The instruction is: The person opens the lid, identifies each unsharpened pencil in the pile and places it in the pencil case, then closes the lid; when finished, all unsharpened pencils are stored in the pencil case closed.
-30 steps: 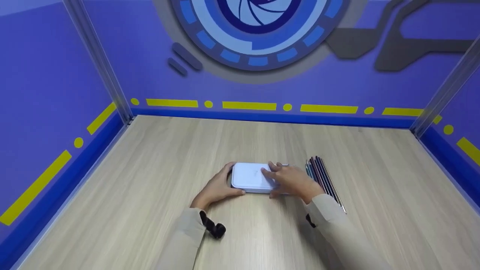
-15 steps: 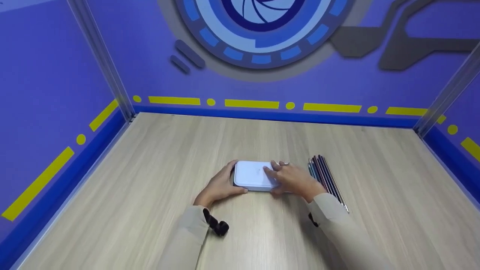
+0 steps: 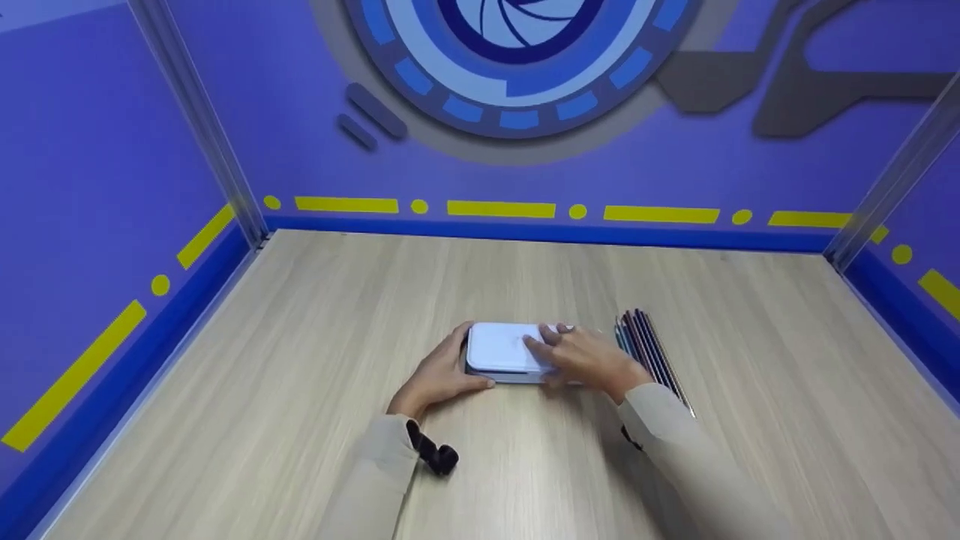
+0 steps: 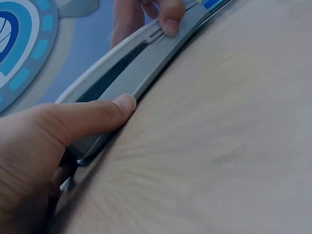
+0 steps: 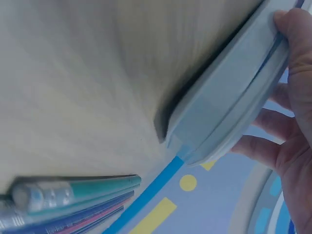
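A white pencil case (image 3: 496,348) with rounded corners lies on the table between both hands. The left hand (image 3: 439,377) grips its left end, with the thumb along the front side and the fingers hidden behind. Across the right part of the lid spreads the right hand (image 3: 589,360), its thumb at the front edge and its fingers on top and towards the far edge. In the left wrist view a dark gap shows between the lid and the base of the case (image 4: 141,73), wider towards the left end. The right wrist view shows a thin seam along the case (image 5: 219,97).
Several pencils (image 3: 652,352) lie side by side just right of the right hand, partly hidden by its wrist. The wooden table (image 3: 360,300) is bounded by purple panels (image 3: 262,150) at the back and sides.
A dark gap has appeared under the front edge of the lid, which has lifted slightly. Both hands stay in nearly the same place on the case.
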### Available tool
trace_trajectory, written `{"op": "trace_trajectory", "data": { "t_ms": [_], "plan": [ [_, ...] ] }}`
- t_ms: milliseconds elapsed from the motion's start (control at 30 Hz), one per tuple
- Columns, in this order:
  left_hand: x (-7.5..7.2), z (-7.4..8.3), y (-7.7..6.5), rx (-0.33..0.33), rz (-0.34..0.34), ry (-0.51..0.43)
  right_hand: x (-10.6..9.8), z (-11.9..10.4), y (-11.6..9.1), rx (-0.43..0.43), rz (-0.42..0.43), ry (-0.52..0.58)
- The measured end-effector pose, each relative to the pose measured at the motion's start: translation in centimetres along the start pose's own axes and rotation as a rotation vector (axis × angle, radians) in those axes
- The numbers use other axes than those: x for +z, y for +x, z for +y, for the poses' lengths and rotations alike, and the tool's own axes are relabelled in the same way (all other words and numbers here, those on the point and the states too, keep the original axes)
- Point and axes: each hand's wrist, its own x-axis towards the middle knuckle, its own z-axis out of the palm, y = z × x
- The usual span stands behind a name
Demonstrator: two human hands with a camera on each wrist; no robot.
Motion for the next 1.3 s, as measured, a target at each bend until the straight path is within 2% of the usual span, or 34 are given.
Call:
{"op": "trace_trajectory", "data": {
  "t_ms": [133,433,667,1033,1300],
  "plan": [
    [0.1,-0.1,-0.2,-0.027,-0.001,-0.002,0.0,0.2,-0.1,-0.03,0.023,0.058],
    [0.1,-0.1,0.2,-0.084,0.012,-0.07,-0.4,1.2,-0.8,0.065,0.059,0.287],
    [0.1,-0.2,-0.1,-0.085,0.023,-0.08,-1.1,1.7,-1.9,0.126,0.082,0.499],
    [0.0,-0.1,0.2,-0.046,0.028,-0.069,-2.2,3.4,-3.2,0.147,0.161,0.546],
    [0.1,-0.2,-0.1,-0.037,0.015,-0.061,-2.0,5.3,-4.6,0.23,0.21,0.626]
  ]
}}
